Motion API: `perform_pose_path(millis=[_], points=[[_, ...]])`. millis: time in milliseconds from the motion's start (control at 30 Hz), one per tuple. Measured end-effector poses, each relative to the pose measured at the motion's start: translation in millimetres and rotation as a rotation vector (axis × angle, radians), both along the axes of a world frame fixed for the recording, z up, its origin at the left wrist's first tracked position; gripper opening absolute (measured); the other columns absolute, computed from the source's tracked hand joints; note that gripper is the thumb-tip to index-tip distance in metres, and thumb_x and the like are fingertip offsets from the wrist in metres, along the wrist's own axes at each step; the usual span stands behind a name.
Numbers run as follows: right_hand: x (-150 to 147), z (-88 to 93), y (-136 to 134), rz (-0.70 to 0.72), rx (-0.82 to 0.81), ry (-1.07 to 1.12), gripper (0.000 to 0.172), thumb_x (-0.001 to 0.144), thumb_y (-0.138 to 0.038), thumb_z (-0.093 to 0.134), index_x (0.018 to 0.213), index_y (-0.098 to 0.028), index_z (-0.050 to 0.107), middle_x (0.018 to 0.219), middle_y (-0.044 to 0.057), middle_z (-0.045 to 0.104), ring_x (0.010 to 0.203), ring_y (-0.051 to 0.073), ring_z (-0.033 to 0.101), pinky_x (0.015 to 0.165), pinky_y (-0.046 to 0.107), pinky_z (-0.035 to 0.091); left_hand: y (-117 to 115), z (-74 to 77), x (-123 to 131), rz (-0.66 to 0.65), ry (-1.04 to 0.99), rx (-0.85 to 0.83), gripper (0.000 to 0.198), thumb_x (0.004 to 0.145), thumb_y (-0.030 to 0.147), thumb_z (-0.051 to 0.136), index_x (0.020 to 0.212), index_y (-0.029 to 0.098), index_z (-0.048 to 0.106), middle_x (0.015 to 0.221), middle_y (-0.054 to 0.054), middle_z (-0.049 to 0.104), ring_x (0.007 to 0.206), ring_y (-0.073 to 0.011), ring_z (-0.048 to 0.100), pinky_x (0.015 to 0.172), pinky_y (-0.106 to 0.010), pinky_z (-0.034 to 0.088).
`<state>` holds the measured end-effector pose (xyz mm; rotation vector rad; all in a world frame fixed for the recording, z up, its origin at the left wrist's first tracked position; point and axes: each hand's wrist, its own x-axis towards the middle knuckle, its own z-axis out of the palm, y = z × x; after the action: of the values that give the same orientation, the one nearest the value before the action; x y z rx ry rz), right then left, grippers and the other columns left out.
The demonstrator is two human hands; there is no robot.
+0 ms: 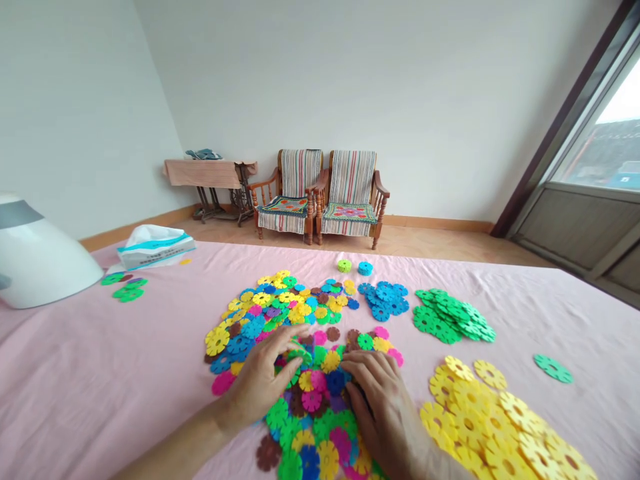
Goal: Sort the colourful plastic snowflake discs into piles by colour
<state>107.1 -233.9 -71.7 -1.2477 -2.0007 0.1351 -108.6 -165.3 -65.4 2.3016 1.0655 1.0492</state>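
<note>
Under both hands, a heap of multicoloured plastic snowflake discs spreads across a pink cloth sheet. Left hand: open, fingers spread, tips resting on bright green discs, no visible hold. Right hand: fingers curled over a dark blue disc; hold cannot be told. Ahead of the right hand, a cluster of blue discs and a cluster of green discs; right of it, a broad spread of yellow discs and a lone green disc.
</note>
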Motion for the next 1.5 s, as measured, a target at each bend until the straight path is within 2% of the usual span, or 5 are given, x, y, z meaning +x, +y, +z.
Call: perform_pose_path(millis=[200, 667, 867, 1233, 1500], points=[[-3.8, 11.8, -4.8, 0.05, 0.03, -0.021, 0.028, 0.087, -0.013, 0.05, 0.112, -0.025, 0.055, 0.103, 0.006, 0.066, 0.095, 0.023, 0.059, 0.086, 0.042, 0.045, -11.8, 11.1, 7.4, -0.131, 0.016, 0.053, 0.008, 0.086, 0.014, 0.057, 0.086, 0.021, 0.062, 0.089, -0.003, 0.069, 0.09, -0.0162, 0.065, 0.083, -0.029, 0.053], [-11.8, 1.0, -14.1, 0.103, 0.009, 0.069, 0.01, 0.093, -0.025, 0.046, 0.085, -0.024, 0.051, 0.075, 0.001, 0.06, 0.067, 0.016, 0.058, 0.06, 0.025, 0.045, -40.8, 9.9, 15.2, -0.251, 0.051, 0.151, 0.009, 0.089, 0.013, 0.056, 0.092, 0.021, 0.056, 0.079, -0.001, 0.063, 0.075, -0.0134, 0.061, 0.068, -0.022, 0.048], [17.6, 15.4, 4.2, -0.116, -0.077, 0.144, 0.014, 0.092, -0.027, 0.044, 0.086, -0.023, 0.056, 0.074, 0.001, 0.06, 0.066, 0.015, 0.058, 0.059, 0.024, 0.045, -24.4, 8.5, 6.5, -0.107, 0.02, 0.244, 0.011, 0.089, 0.014, 0.055, 0.095, 0.022, 0.059, 0.08, 0.001, 0.066, 0.075, -0.0118, 0.065, 0.068, -0.019, 0.05], [171.6, 13.4, 54.1, -0.866, -0.137, 0.261, 0.04, 0.078, -0.037, 0.044, 0.104, -0.014, 0.064, 0.074, 0.009, 0.072, 0.068, 0.024, 0.068, 0.062, 0.031, 0.047, -9.4, 5.3, -1.7, 0.007, -0.038, 0.323, 0.01, 0.088, 0.016, 0.054, 0.093, 0.022, 0.06, 0.08, 0.003, 0.069, 0.071, -0.0105, 0.066, 0.067, -0.017, 0.051], [165.1, 7.3, 49.3, -0.761, -0.199, 0.283, 0.032, 0.078, -0.04, 0.044, 0.091, -0.02, 0.066, 0.081, 0.007, 0.074, 0.066, 0.022, 0.069, 0.064, 0.03, 0.048, 2.3, 13.3, -12.7, -0.008, 0.111, 0.176, 0.011, 0.089, 0.02, 0.05, 0.089, 0.02, 0.061, 0.079, 0.001, 0.067, 0.073, -0.0121, 0.063, 0.069, -0.02, 0.047]])
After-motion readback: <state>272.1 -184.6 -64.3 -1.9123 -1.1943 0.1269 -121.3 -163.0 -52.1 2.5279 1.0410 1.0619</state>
